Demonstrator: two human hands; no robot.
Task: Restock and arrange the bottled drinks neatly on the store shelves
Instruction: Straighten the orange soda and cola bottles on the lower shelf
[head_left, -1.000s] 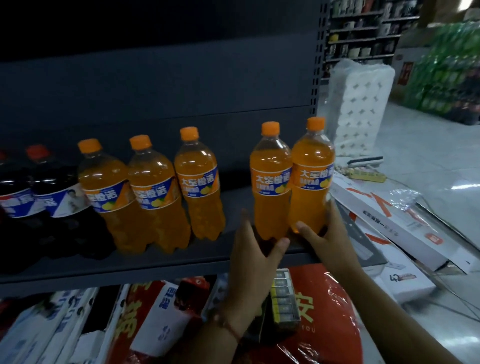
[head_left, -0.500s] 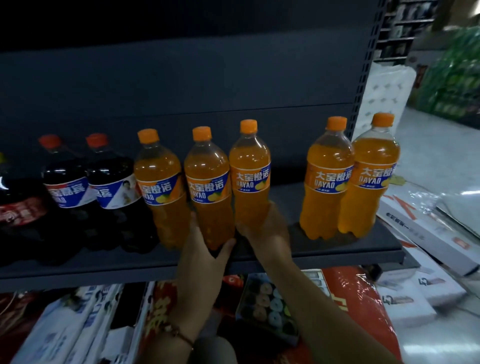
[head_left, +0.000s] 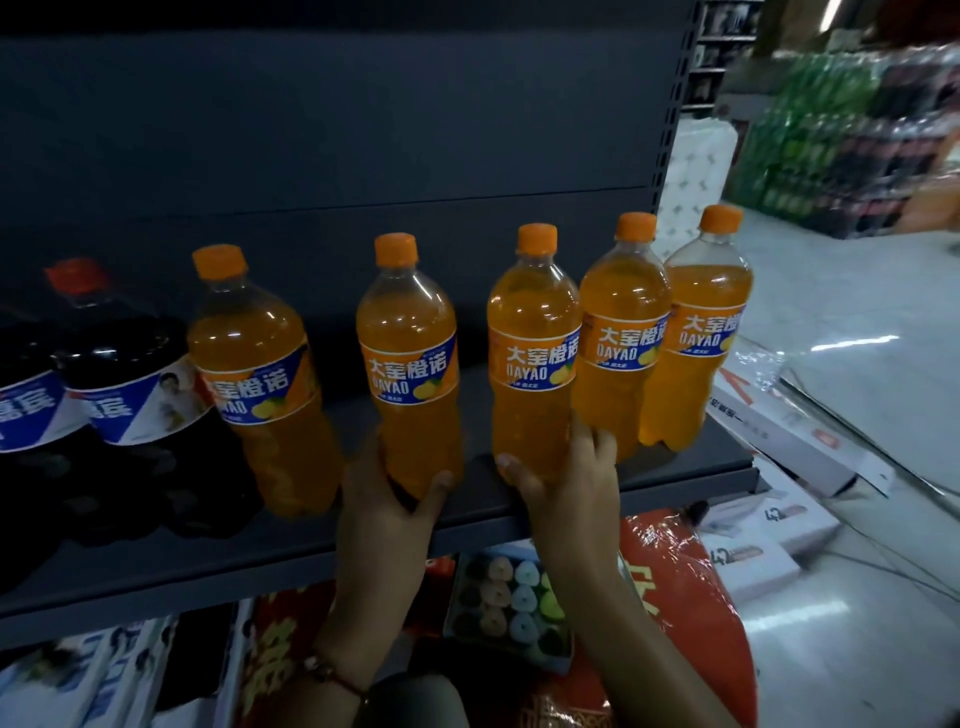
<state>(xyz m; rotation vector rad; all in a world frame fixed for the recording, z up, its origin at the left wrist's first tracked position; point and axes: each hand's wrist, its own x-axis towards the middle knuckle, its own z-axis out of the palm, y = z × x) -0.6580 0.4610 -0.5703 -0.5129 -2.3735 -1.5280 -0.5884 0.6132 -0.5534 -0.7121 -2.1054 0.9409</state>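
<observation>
Dark metal shelf (head_left: 597, 496) carries five orange soda bottles with orange caps and blue labels. Left hand (head_left: 387, 512) closes its grip around the base of the second bottle (head_left: 410, 364); right hand (head_left: 569, 486) grips the third bottle (head_left: 535, 358) low. Beside them, dark cola bottles (head_left: 124, 374) are cut off at left. Background stock is blurred.

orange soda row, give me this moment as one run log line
stage: spacing row | left hand: gripping second orange bottle at base | right hand: gripping third orange bottle at base | shelf: five orange bottles upright
</observation>
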